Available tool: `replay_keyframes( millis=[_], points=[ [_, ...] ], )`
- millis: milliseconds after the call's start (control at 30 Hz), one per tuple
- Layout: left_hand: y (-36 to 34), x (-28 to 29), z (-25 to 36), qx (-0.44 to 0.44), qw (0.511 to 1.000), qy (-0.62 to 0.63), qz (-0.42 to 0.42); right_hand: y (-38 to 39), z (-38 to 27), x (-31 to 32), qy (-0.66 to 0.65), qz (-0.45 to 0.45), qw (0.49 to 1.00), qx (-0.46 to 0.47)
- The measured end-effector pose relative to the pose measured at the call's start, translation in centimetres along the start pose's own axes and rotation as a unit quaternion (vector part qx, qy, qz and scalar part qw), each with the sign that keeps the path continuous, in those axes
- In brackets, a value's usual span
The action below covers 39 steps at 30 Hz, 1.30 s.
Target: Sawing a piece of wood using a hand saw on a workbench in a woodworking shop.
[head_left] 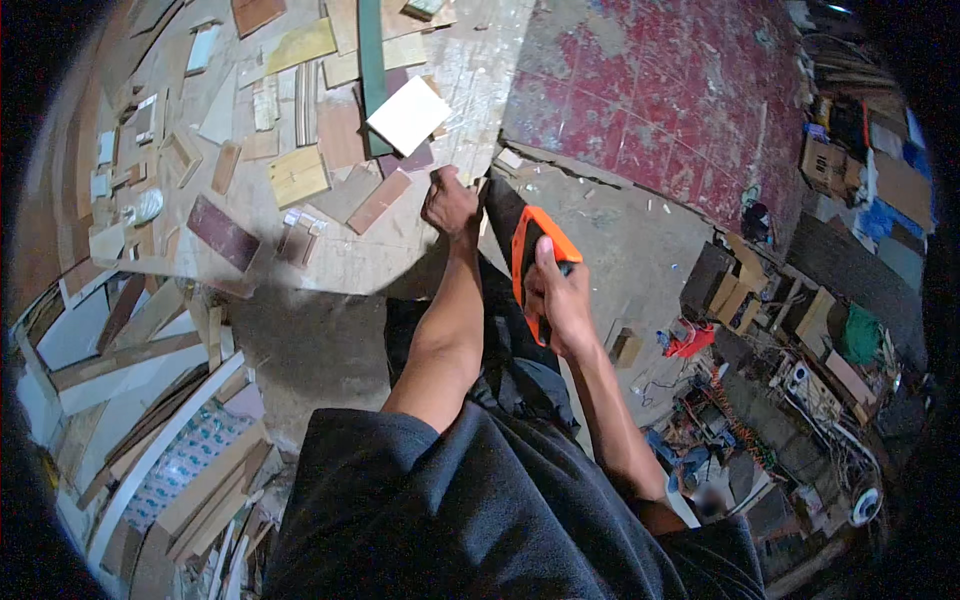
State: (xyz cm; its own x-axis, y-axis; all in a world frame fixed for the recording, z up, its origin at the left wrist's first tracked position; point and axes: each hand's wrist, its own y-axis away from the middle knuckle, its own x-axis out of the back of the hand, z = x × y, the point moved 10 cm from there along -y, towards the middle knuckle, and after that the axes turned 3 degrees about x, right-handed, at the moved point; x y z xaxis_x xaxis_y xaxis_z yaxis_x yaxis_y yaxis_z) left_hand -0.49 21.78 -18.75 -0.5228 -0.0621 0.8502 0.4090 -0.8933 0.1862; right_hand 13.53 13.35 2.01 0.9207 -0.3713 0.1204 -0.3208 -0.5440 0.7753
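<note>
My left hand (pixel 450 205) is closed at the front edge of a pale work table (pixel 455 55), its fingers curled over something I cannot make out beside the saw blade. My right hand (pixel 560 305) grips the orange handle of a handsaw (pixel 540 225), thumb on top; the dark blade points forward to the table's edge by my left hand. A white block (pixel 407 117), a long green board (pixel 371 60) and a pinkish strip (pixel 376 201) lie just beyond and left of my left hand, among several wood offcuts.
A worn red panel (pixel 650 100) is at the upper right, with concrete floor (pixel 620 230) below it. Stacked offcuts (pixel 120 350) crowd the lower left. Cardboard boxes (pixel 830 165), a red item (pixel 690 338) and tangled cables (pixel 820 430) line the right side.
</note>
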Motion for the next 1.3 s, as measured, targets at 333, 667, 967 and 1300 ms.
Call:
replay_keyframes(
  millis=[333,667,967,1300],
  points=[
    [-0.4,-1.6,-0.7,0.024,0.999,0.018,-0.039,-4.1,2.7,0.5,0.05,0.025,0.998,0.011],
    [-1.1,-2.7,-1.8,0.011,0.999,0.032,-0.033,-5.1,0.6,0.2,-0.042,-0.025,0.999,-0.007],
    [-0.5,-0.7,-1.3,-0.009,0.999,0.037,0.037,-5.0,2.3,-0.1,-0.059,-0.028,0.998,0.009],
    [0.4,0.3,-0.4,-0.019,0.997,0.033,0.059,-6.1,1.5,1.0,-0.028,-0.027,0.999,0.01]
  ],
)
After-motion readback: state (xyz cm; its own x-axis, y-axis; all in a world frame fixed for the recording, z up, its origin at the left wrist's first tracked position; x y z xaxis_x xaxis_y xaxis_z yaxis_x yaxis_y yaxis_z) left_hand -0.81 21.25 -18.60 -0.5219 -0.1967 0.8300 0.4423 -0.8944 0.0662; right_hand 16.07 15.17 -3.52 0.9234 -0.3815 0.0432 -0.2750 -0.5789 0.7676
